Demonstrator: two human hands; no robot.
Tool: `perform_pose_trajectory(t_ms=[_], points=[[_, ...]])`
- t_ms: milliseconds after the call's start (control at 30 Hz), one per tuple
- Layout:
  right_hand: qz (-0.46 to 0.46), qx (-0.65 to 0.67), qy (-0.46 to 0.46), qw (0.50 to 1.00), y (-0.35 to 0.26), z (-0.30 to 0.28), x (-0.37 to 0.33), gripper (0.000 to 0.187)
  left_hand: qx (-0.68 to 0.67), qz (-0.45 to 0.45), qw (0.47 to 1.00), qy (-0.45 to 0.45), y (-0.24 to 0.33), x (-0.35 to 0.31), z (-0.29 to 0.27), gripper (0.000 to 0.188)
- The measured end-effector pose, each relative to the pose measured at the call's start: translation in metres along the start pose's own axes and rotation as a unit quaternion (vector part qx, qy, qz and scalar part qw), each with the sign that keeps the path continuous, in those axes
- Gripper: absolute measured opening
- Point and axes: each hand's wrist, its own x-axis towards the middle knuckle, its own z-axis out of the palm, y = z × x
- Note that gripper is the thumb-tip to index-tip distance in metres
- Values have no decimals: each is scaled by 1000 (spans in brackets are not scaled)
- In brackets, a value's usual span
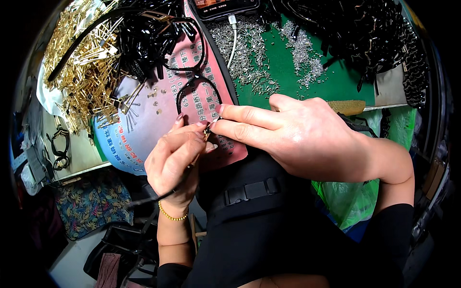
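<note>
A black eyeglass frame (219, 91) stands over the pink printed sheet, its one attached temple (77, 60) reaching to the upper left. Pinched in my left hand (172, 156) is a second dark temple (169, 194), its tail pointing to the lower left. Its gold-coloured hinge end meets the near corner of the frame. My right hand (307, 137) presses its outstretched fingertips against that same corner; its thumb is mostly hidden behind the fingers. Both hands' fingertips nearly touch at the hinge. Whether a screw sits there is too small to tell.
Gold metal strips (79, 72) are heaped at the left, beside glossy black pieces (139, 43). Tiny silver parts (252, 62) lie on the green mat (276, 91). A phone (225, 8) with a white cable (234, 43) stands at the back. Black frames (365, 33) pile up at the right.
</note>
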Motion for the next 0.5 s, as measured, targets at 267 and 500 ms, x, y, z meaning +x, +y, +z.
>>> perform_pose_trajectory(t_ms=[267, 500], points=[[18, -14, -17, 1000, 0, -2, 3, 62, 32, -40, 987, -154, 6, 30, -15, 25], [10, -14, -19, 1000, 1, -4, 5, 59, 23, 23, 997, -67, -8, 11, -6, 25]])
